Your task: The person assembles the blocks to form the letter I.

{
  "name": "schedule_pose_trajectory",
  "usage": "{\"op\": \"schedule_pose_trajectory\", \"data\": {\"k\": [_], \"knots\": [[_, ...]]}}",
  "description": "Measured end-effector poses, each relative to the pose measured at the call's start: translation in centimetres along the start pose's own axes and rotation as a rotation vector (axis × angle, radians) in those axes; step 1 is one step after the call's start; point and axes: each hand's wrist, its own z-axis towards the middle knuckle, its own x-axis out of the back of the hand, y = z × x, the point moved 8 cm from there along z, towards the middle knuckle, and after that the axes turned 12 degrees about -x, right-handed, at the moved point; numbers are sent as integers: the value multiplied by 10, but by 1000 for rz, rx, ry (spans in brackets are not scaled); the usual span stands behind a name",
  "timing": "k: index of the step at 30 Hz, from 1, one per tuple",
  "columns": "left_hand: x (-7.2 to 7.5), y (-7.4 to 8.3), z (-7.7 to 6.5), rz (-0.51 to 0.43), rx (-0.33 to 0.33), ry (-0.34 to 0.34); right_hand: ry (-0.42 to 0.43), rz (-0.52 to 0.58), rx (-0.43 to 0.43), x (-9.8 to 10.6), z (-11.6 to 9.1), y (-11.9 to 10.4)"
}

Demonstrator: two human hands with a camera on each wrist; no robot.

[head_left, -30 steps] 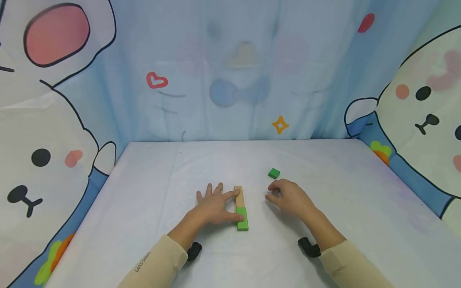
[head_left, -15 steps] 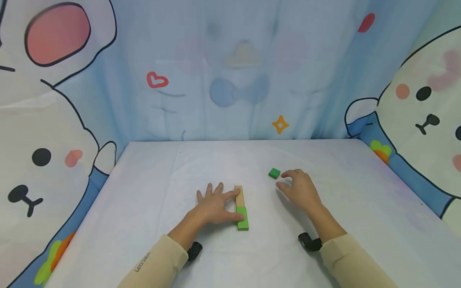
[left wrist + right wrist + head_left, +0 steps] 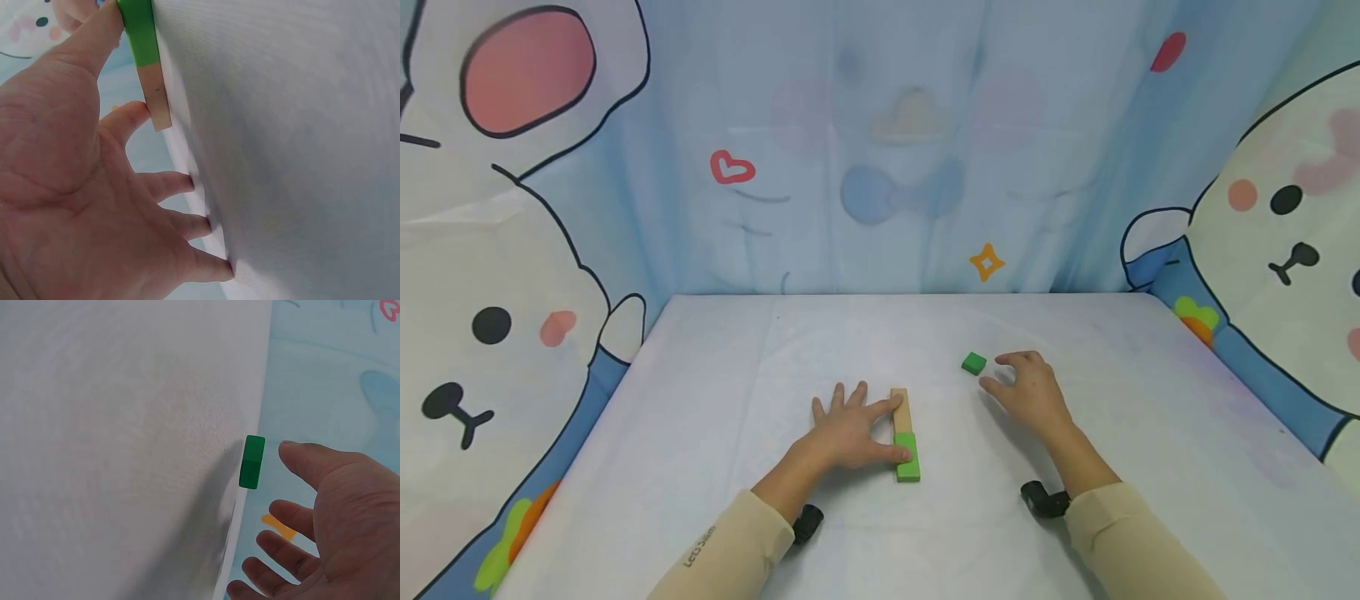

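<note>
1. With the left hand point(image 3: 850, 437), spreads the fingers wide and nearly straight, curled round nothing.
2. Touches the plain wooden block point(image 3: 902, 419) with the left index fingertip and lays the thumb on the long green block point(image 3: 907, 472); in the left wrist view, meets the white tabletop point(image 3: 700, 417) with the other three fingertips. Cannot tell how firmly.
3. Seen end to end in one straight row: the wooden block on the far side, the long green block nearer the person, apparently touching.
4. With the right hand point(image 3: 1030, 396), bends the fingers loosely and holds thumb and index finger apart, with a gap between the tips; grips nothing.
5. Has the small dark green block point(image 3: 974, 363) on the tabletop just beside those two tips, near but untouched, beyond the row and to its right.
6. Wears beige sleeves point(image 3: 730, 554), lettered on the left, and black wrist cameras point(image 3: 807, 525).
7. Behind the tabletop, faces a blue backdrop point(image 3: 1075, 150) printed with a red heart point(image 3: 716, 169), an orange star point(image 3: 976, 257) and pale cartoon animals point(image 3: 1247, 283).
</note>
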Motion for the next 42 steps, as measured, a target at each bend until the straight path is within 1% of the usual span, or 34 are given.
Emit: {"op": "schedule_pose_trajectory", "data": {"k": [7, 21, 30, 38, 42], "knots": [[0, 2, -2, 6, -1, -3, -10, 30, 15, -6, 4, -1], [2, 2, -2, 7, 5, 0, -18, 26, -2, -12, 12, -2], [0, 2, -2, 1, 3, -10, -8, -15, -9, -12, 13, -3], [0, 1, 0, 2, 2, -14, 9, -59, -14, -11, 19, -5], [0, -1, -2, 3, 7, -17, 4, -85, -21, -15, 21, -6]]}}
